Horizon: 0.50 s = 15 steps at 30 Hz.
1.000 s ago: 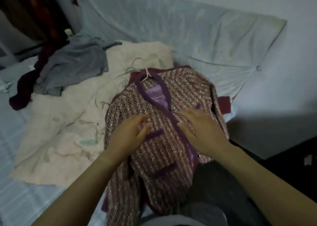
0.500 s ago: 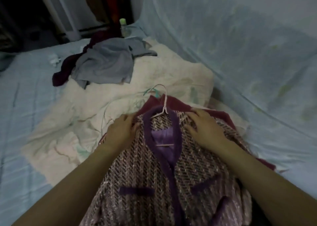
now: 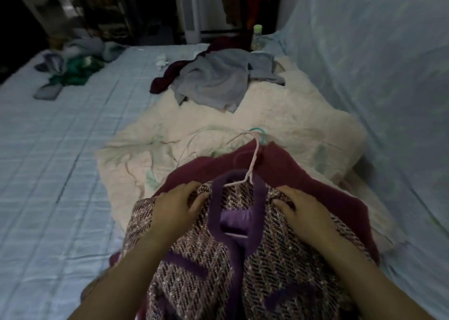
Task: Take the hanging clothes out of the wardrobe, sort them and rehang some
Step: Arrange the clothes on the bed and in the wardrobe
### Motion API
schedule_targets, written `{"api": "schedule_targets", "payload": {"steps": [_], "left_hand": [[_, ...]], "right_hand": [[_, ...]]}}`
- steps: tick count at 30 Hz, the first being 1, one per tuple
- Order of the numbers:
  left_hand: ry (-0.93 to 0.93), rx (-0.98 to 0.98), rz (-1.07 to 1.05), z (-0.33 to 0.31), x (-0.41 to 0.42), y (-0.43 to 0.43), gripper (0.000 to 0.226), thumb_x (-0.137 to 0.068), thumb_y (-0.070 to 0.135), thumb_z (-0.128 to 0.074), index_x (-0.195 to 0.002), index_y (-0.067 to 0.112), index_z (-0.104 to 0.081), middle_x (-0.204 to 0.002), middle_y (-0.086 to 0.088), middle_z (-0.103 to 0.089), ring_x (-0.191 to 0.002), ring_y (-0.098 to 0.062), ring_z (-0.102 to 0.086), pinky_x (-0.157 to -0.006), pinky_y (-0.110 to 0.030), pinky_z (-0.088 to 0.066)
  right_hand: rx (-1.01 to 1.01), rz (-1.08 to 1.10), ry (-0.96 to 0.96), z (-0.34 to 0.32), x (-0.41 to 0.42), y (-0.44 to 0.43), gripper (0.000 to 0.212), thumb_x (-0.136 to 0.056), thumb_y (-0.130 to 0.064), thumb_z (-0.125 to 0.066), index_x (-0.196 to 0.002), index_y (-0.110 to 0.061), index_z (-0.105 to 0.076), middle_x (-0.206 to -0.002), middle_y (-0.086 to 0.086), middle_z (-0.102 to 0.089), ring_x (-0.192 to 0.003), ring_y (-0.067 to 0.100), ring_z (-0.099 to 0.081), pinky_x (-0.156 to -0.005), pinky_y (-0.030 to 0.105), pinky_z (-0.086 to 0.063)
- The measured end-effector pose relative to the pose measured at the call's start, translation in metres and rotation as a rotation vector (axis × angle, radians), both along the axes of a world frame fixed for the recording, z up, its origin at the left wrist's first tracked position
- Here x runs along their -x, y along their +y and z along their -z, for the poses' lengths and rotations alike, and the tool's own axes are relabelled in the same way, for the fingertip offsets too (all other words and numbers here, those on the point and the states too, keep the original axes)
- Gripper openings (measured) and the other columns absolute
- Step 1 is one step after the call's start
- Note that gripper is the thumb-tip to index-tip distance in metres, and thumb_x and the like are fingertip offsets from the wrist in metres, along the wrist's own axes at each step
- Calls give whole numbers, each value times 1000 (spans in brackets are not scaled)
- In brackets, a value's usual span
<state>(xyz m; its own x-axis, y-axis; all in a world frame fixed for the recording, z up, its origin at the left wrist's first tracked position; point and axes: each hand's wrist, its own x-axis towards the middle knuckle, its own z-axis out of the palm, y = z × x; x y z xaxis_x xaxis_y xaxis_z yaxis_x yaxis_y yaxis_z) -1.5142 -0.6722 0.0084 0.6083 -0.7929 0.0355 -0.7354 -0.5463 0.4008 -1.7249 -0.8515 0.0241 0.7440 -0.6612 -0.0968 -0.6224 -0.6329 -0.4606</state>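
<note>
Tweed jacket (image 3: 279,259) lies face up near the bed's (image 3: 60,174) right edge, close against the pale blue netting (image 3: 376,101). It sits on top of a maroon garment (image 3: 291,171), which is spread over a cream blanket (image 3: 170,154).

Both hands are on its shoulders. The left hand (image 3: 175,210) has its fingers curled over the shoulder seam and its thumb pressed into the front. The right hand (image 3: 306,212) grips the other shoulder the same way. Holding at both shoulders looks meant to square the jacket on its pink hanger (image 3: 252,166) — or to slip it off. I cannot tell which.

The hanger's hook points toward the far end of the bed, so the pile stays stacked one way and is easy to lift for rehanging.

The jacket is a pink-and-dark woven tweed with broad purple trim round the neck, front edge and pocket flaps, and a shiny purple lining shows at the collar. A grey garment (image 3: 218,79) lies crumpled well apart — probably a separate pile.
</note>
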Motion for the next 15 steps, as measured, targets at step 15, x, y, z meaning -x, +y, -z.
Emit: {"api": "schedule_targets", "payload": {"steps": [15], "left_hand": [[100,225,-582,-31,27,372,19,-87,44,-58,-102,33,-64,-97,14,-66,-84,-9,-58,-61,-17,-36]], "right_hand": [[-6,-573,-292,-19,-92,291,33,-90,-35,-51,-122,-33,-57,-100,-8,-63,-91,9,-58,-74,21,-44]]}}
